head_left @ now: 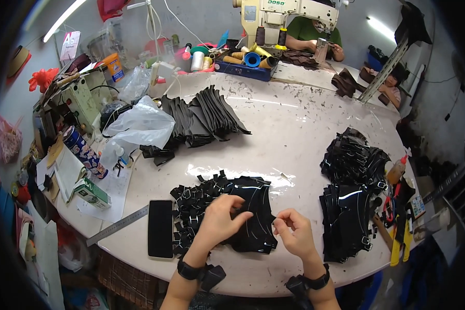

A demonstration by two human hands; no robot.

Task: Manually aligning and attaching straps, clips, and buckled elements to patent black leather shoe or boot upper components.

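My left hand [225, 219] is over a stack of black leather-like panels [256, 206], thumb and fingers apart. Beside that stack, my right hand [294, 235] pinches a small black tab [273, 219] at the panels' right edge; how it joins the panel is hard to see. Left of the panels lies a heap of short black straps with silver buckles [193, 219], partly covered by my left hand. Each wrist wears a black band with a dark block on it.
A black phone [160, 229] and a steel ruler [118, 226] lie at left. Buckled black pieces [345, 219] are piled at right, near yellow-handled scissors [396, 249]. Dark strips [206, 116] and a blue thread tray [245, 71] stand farther back. A person works at a sewing machine [289, 10].
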